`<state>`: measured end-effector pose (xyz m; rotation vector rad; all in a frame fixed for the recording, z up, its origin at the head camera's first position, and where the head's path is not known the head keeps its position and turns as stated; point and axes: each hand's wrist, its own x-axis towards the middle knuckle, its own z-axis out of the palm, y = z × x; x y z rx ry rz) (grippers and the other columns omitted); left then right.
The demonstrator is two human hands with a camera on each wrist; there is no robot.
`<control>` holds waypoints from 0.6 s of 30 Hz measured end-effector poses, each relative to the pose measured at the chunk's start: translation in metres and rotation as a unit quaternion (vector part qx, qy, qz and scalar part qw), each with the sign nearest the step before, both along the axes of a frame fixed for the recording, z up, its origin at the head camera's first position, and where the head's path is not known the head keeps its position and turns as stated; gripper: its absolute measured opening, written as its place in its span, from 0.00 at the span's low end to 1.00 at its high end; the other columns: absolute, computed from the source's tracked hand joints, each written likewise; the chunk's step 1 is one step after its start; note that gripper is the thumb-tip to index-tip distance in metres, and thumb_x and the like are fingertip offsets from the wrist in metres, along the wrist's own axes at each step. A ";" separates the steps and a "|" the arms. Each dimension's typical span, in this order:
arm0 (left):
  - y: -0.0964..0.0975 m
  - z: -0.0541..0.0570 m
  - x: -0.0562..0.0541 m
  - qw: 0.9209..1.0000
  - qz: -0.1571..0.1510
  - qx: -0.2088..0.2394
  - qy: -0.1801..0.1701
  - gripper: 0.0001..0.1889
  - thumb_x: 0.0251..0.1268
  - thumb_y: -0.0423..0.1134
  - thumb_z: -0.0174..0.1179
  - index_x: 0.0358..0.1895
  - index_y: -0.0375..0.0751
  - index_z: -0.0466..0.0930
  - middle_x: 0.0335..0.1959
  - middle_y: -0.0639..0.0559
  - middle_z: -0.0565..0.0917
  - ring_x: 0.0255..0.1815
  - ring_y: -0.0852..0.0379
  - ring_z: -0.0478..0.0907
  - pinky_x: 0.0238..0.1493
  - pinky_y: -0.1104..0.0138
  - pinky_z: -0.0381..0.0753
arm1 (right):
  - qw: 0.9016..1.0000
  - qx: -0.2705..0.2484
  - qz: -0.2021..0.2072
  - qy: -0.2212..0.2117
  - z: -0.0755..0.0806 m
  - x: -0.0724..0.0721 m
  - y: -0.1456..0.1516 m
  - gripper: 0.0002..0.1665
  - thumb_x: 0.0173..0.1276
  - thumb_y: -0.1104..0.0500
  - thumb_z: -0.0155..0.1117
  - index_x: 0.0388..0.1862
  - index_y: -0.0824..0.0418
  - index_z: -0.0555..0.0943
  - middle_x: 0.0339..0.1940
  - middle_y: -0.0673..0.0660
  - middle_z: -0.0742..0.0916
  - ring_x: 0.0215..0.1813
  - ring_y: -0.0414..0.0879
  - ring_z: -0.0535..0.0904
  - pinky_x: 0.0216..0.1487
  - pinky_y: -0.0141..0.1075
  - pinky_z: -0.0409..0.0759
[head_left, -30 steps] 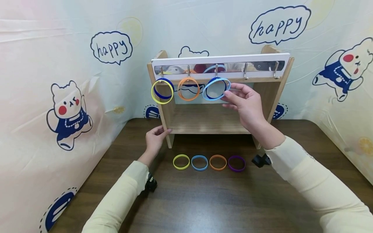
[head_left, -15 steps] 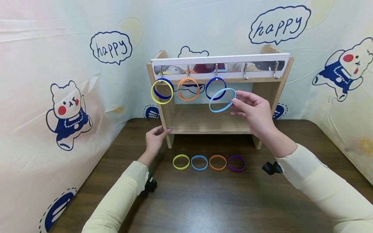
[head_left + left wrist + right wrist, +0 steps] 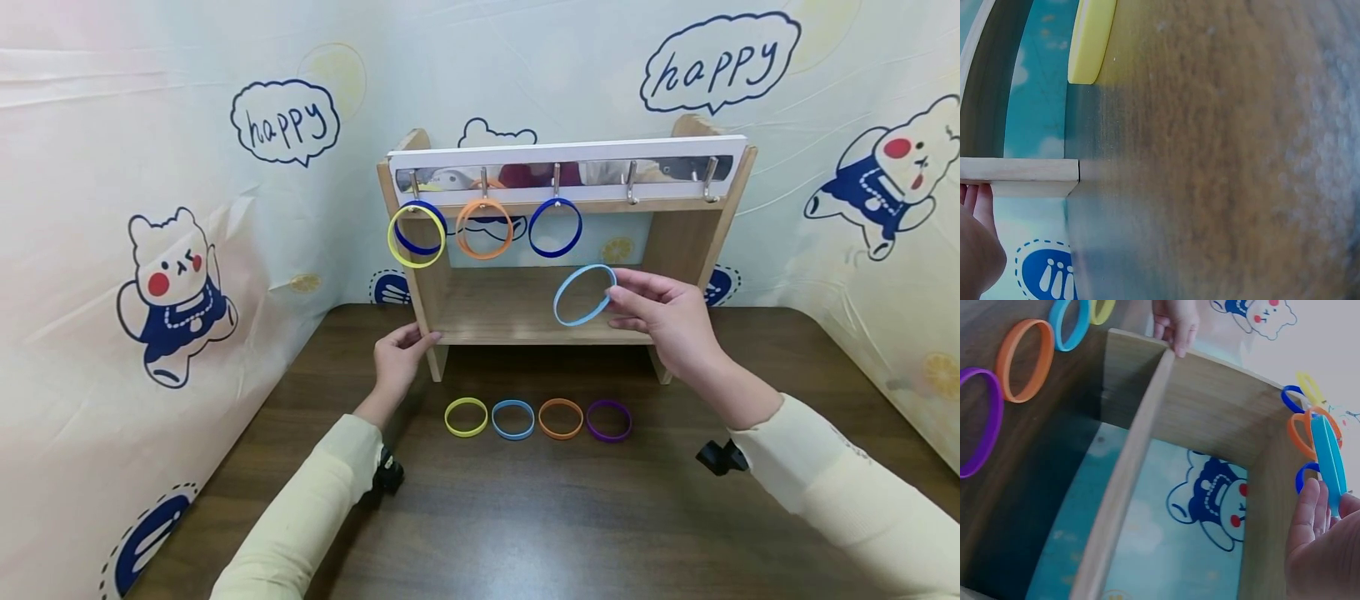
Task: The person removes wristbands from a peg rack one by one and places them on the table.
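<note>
Over a dark wooden desk point(image 3: 525, 517), the right hand point(image 3: 678, 325) is pinching a round light-blue band point(image 3: 1329, 459), likely springy, best held by its rim.

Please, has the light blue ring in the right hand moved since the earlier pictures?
Yes. In the head view, the light blue ring has moved down and slightly to the right, away from the third hook from the left.

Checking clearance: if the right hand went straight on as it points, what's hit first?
Probably the dark blue band on the middle hook; the light blue band pinched in the right hand would lead. Depth is unclear, so it might pass in front or below.
</note>
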<state>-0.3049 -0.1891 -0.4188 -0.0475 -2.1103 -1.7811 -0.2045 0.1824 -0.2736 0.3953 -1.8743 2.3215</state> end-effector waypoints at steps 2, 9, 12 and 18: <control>0.000 0.000 0.000 1.000 0.000 0.001 0.001 0.26 0.49 0.52 0.75 0.48 0.37 0.86 0.42 0.44 0.86 0.43 0.54 0.81 0.41 0.68 0.81 | 1.000 0.005 0.004 -0.004 -0.005 0.001 0.003 0.11 0.64 0.64 0.69 0.46 0.58 0.87 0.36 0.54 0.89 0.38 0.46 0.87 0.39 0.38 0.83; 0.000 0.001 0.000 1.000 0.001 0.001 0.001 0.25 0.49 0.51 0.75 0.47 0.38 0.86 0.42 0.44 0.86 0.44 0.53 0.81 0.43 0.66 0.82 | 0.999 0.030 0.007 -0.019 -0.025 0.003 0.012 0.10 0.66 0.64 0.67 0.44 0.56 0.87 0.36 0.53 0.89 0.38 0.45 0.87 0.39 0.38 0.83; 0.000 0.001 0.000 1.000 0.003 -0.003 0.000 0.26 0.49 0.52 0.75 0.48 0.38 0.86 0.42 0.44 0.86 0.44 0.53 0.81 0.43 0.66 0.81 | 0.999 0.030 0.007 -0.021 -0.033 0.003 0.016 0.10 0.66 0.65 0.67 0.43 0.54 0.87 0.36 0.53 0.89 0.37 0.45 0.87 0.38 0.38 0.83; -0.001 0.000 0.000 1.000 -0.001 0.001 0.001 0.27 0.48 0.52 0.75 0.48 0.37 0.86 0.42 0.44 0.86 0.43 0.53 0.82 0.42 0.66 0.82 | 0.999 0.034 0.008 -0.032 -0.049 0.004 0.025 0.09 0.67 0.65 0.66 0.44 0.56 0.87 0.37 0.52 0.89 0.37 0.44 0.86 0.39 0.38 0.83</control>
